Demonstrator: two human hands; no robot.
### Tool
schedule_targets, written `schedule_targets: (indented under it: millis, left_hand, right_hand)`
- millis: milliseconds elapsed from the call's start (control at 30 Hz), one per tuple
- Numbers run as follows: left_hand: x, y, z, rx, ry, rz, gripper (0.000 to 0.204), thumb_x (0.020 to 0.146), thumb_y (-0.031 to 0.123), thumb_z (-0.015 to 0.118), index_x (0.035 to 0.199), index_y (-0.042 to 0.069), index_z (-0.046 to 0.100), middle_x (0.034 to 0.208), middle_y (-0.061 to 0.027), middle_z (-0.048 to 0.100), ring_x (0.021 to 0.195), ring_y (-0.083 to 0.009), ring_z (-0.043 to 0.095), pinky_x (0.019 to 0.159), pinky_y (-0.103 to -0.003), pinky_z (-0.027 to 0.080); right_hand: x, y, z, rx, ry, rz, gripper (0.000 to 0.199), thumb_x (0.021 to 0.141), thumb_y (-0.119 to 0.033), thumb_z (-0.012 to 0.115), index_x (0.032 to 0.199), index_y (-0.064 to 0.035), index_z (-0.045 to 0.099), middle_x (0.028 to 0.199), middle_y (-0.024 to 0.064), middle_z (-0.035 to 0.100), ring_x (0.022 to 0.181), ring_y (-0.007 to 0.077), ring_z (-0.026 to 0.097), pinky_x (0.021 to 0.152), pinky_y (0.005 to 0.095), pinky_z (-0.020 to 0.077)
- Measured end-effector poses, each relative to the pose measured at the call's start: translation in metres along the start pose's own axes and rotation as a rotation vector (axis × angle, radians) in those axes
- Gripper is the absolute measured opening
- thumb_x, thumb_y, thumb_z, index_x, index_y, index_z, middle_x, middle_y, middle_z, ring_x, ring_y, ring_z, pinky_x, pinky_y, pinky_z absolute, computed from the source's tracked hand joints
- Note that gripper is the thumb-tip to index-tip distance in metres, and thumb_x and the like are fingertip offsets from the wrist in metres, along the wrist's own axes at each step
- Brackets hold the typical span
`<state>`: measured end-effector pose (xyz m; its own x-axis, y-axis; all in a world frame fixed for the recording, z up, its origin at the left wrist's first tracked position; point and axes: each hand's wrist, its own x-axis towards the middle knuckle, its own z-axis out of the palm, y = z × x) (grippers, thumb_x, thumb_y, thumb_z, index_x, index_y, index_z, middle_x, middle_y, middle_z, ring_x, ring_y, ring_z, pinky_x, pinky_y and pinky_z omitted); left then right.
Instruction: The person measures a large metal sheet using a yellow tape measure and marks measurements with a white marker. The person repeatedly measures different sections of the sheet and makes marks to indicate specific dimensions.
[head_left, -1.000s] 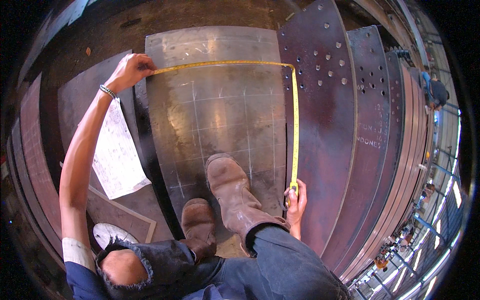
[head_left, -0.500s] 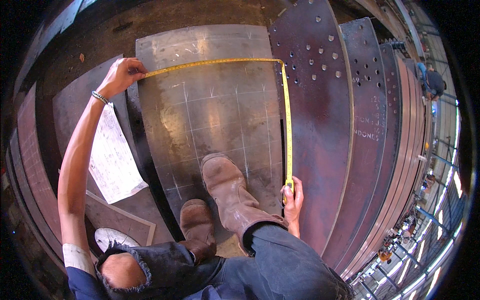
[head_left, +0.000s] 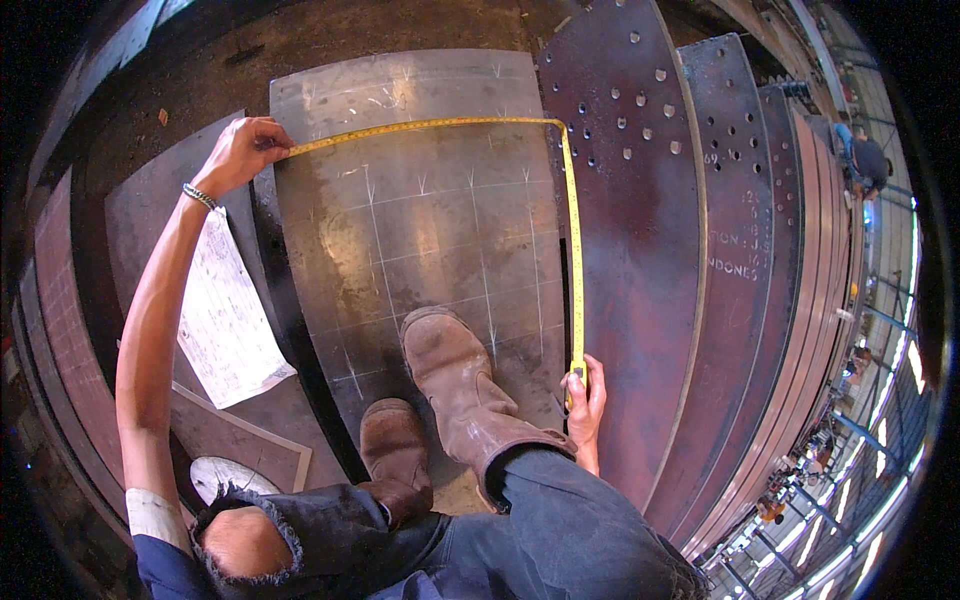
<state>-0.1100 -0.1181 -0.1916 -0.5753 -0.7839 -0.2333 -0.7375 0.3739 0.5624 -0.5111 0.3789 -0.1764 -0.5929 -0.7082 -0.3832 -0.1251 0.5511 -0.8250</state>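
A yellow tape measure (head_left: 430, 124) runs across a grey steel plate (head_left: 440, 230) marked with chalk lines and arrows. Its free end is pinched in my left hand (head_left: 244, 153) at the plate's left edge. Beyond the plate's right edge the blade bends sharply and comes back toward me. There my right hand (head_left: 587, 410) grips the yellow case, thumb on its near side. My brown boots (head_left: 445, 360) show below the tape, one of them over the chalk-marked plate.
A sheet of paper with handwriting (head_left: 230, 310) lies on a plate at the left. Dark reddish steel plates (head_left: 630, 260), some with drilled holes (head_left: 640, 100), lie along the right. Another person (head_left: 862, 160) is at the far right. A pale round disc (head_left: 232, 478) is beside my knee.
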Motion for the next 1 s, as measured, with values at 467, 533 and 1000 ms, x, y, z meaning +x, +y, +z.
schedule_targets:
  millis: [467, 533, 1000]
  left_hand:
    - [-0.013, -0.012, -0.017, 0.022, 0.239, 0.066, 0.013, 0.091, 0.006, 0.07, 0.103, 0.002, 0.068, 0.098, -0.0114, 0.074, 0.096, -0.0252, 0.072, 0.086, -0.039, 0.055]
    - [-0.017, -0.02, -0.03, -0.012, 0.255, 0.004, 0.012, 0.092, 0.005, 0.069, 0.104, 0.003, 0.066, 0.1, -0.0114, 0.074, 0.096, -0.0251, 0.072, 0.087, -0.039, 0.055]
    - [-0.118, 0.027, 0.022, -0.167, 0.071, 0.004, 0.017, 0.089, 0.01, 0.072, 0.106, 0.006, 0.074, 0.104, -0.0123, 0.076, 0.1, -0.0268, 0.073, 0.091, -0.041, 0.056]
  right_hand:
    - [-0.003, -0.019, -0.002, 0.147, 0.138, -0.033, 0.054, 0.093, -0.034, 0.067, 0.135, -0.002, 0.053, 0.095, 0.0036, 0.059, 0.078, 0.0089, 0.052, 0.066, 0.0229, 0.0417]
    - [-0.001, -0.025, -0.004, 0.165, 0.205, -0.074, 0.051, 0.095, -0.031, 0.065, 0.135, -0.0028, 0.052, 0.089, 0.0013, 0.06, 0.067, 0.0048, 0.046, 0.056, 0.02, 0.0348]
    - [-0.031, -0.008, -0.003, 0.05, 0.036, -0.019, 0.041, 0.097, -0.02, 0.063, 0.133, -0.0018, 0.054, 0.099, 0.0029, 0.055, 0.083, 0.0124, 0.052, 0.074, 0.0267, 0.0439]
